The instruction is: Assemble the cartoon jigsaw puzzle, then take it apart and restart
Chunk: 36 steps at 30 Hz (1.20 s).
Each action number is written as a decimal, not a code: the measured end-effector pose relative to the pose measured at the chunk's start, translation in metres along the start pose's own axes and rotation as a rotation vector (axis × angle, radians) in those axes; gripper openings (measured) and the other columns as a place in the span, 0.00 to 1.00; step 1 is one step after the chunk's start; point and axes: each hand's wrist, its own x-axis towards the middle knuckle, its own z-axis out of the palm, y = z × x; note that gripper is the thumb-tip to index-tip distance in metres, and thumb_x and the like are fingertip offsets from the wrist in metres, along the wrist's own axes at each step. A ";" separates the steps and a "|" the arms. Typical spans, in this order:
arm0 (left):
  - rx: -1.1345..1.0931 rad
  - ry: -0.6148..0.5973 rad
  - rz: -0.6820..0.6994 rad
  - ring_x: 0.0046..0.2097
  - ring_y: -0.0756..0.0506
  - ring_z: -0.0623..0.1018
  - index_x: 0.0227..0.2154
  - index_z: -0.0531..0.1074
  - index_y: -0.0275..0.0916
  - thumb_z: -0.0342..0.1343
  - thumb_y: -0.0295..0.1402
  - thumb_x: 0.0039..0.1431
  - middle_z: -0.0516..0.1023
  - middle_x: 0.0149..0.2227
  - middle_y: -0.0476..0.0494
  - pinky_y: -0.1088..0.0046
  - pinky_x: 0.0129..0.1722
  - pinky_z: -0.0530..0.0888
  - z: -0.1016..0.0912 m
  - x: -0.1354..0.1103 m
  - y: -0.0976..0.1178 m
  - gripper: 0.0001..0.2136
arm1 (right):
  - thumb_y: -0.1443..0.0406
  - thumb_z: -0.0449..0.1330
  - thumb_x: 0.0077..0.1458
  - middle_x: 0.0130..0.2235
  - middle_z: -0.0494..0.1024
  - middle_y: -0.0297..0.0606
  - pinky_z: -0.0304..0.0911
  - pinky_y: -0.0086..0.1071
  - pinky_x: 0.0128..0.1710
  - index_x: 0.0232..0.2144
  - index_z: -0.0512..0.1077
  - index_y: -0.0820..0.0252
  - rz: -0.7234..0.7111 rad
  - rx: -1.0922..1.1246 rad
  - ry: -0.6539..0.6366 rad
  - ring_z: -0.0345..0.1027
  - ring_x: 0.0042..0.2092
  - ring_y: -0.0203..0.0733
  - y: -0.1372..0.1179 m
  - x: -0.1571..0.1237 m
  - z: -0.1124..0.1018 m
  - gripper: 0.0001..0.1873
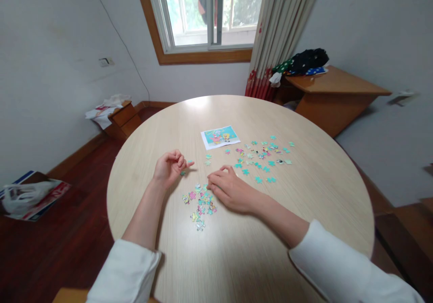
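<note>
My left hand point(169, 167) rests at the left of the table, its fingers curled and one finger stretched out to the right; whatever may be inside is hidden. Small green puzzle pieces point(183, 173) lie under and beside it. With fingertips pressed together and pointing down, my right hand point(232, 188) is at a green puzzle piece point(204, 187) on the top edge of a cluster. That cluster of mixed-colour puzzle pieces point(204, 200) lies between my forearms. Two pale green pieces point(208, 159) sit apart, above and between the hands.
A cartoon picture sheet point(221, 137) lies beyond my hands on the round table point(223, 253). Many loose, mostly green puzzle pieces point(259, 180) are scattered at the right. Behind stand a wooden desk point(341, 84) with cloths, a curtain point(270, 37) and a window.
</note>
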 end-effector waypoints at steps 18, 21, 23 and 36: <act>0.023 0.031 0.014 0.18 0.52 0.60 0.16 0.56 0.39 0.47 0.25 0.43 0.58 0.14 0.54 0.62 0.40 0.74 0.002 0.000 0.001 0.07 | 0.66 0.40 0.63 0.54 0.71 0.44 0.43 0.48 0.59 0.50 0.66 0.58 0.086 -0.043 0.015 0.56 0.60 0.45 0.016 -0.006 0.001 0.19; 0.037 0.031 0.025 0.18 0.52 0.61 0.15 0.56 0.39 0.47 0.25 0.43 0.58 0.13 0.54 0.62 0.39 0.74 0.000 0.001 0.001 0.07 | 0.67 0.41 0.63 0.55 0.70 0.43 0.42 0.47 0.60 0.53 0.64 0.58 0.135 -0.046 0.092 0.56 0.61 0.43 0.018 -0.009 -0.002 0.20; 0.083 0.027 0.037 0.18 0.52 0.62 0.15 0.57 0.39 0.46 0.25 0.43 0.60 0.13 0.53 0.62 0.40 0.74 0.001 0.001 0.000 0.07 | 0.68 0.41 0.63 0.53 0.72 0.44 0.43 0.47 0.59 0.52 0.65 0.59 0.167 -0.052 0.105 0.58 0.60 0.44 0.021 -0.012 -0.003 0.20; 0.335 0.006 0.150 0.22 0.48 0.72 0.17 0.62 0.39 0.48 0.25 0.44 0.67 0.15 0.51 0.62 0.41 0.72 0.005 -0.001 -0.008 0.05 | 0.67 0.42 0.63 0.45 0.75 0.45 0.41 0.47 0.59 0.43 0.69 0.60 0.049 -0.064 -0.022 0.61 0.56 0.43 0.001 -0.002 0.009 0.17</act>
